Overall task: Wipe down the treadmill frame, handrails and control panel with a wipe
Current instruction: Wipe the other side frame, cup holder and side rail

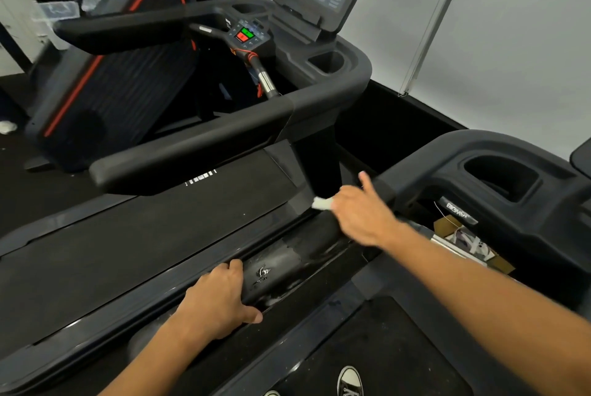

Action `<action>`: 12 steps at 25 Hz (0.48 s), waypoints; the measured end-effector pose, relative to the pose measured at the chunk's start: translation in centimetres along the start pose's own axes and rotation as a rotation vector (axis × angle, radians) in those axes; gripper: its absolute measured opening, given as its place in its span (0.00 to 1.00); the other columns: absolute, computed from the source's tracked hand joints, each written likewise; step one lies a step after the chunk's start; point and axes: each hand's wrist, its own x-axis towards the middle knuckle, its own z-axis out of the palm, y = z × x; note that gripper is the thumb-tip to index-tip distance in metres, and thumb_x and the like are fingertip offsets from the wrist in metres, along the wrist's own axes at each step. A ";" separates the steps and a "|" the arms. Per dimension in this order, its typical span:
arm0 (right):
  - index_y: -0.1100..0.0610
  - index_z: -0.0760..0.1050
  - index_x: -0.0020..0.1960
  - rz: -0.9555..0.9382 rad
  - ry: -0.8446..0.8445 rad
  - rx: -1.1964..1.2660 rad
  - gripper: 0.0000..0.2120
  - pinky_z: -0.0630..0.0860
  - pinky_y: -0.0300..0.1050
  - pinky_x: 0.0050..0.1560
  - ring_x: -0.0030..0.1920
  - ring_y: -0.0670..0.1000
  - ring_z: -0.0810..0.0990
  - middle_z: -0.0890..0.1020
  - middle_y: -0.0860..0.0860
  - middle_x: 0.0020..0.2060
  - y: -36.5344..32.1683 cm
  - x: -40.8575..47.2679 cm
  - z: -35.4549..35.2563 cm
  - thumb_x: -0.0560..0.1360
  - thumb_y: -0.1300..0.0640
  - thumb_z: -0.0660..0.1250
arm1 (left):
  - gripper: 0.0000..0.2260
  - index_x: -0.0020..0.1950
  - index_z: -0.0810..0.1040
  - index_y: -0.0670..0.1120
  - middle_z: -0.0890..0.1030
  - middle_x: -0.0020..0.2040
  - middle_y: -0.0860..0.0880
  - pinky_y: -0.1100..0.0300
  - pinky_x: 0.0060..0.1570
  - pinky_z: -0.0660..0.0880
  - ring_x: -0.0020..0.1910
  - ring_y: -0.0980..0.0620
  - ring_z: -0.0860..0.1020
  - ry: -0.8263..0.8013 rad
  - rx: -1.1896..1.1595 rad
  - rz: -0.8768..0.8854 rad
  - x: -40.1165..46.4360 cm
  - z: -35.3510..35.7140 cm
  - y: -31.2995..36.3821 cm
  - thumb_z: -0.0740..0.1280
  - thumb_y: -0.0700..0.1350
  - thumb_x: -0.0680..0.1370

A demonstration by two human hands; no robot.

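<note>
Your right hand (361,213) pinches the wipe (322,203) at the foot of the upright post (319,159), while your left hand (220,296) grips the side rail (287,259), which runs from it toward the wipe.

A second treadmill (499,171) stands on the right. A black-and-red exercise machine (105,75) stands beyond, upper left. An open cardboard box (470,245) lies between the treadmills.

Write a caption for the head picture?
Right hand rubs small white wipe on black treadmill upright; left hand grips side rail.
</note>
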 end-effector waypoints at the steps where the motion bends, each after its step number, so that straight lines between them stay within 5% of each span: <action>1: 0.51 0.77 0.63 0.074 -0.034 -0.018 0.20 0.47 0.69 0.73 0.63 0.53 0.75 0.82 0.51 0.51 2.7 0.6 -0.1 0.77 0.60 0.53 | 0.38 0.67 0.66 0.50 0.74 0.59 0.51 0.51 0.58 0.77 0.58 0.48 0.76 0.004 0.000 0.001 0.0 0.0 0.0 0.75 0.67 0.66; 6: 0.55 0.74 0.68 0.339 -0.042 0.032 0.20 0.42 0.69 0.74 0.75 0.53 0.62 0.78 0.51 0.64 6.9 1.0 0.3 0.81 0.60 0.51 | 0.38 0.68 0.66 0.50 0.75 0.60 0.51 0.47 0.61 0.75 0.60 0.47 0.76 0.003 0.002 -0.014 0.2 0.2 0.1 0.76 0.66 0.65; 12: 0.60 0.77 0.64 0.000 0.149 0.218 0.18 0.52 0.67 0.75 0.67 0.55 0.73 0.81 0.53 0.59 -7.3 -2.2 1.1 0.79 0.62 0.56 | 0.36 0.64 0.67 0.50 0.75 0.57 0.52 0.50 0.57 0.78 0.56 0.47 0.78 -0.023 0.012 -0.013 0.3 -0.3 0.3 0.76 0.66 0.64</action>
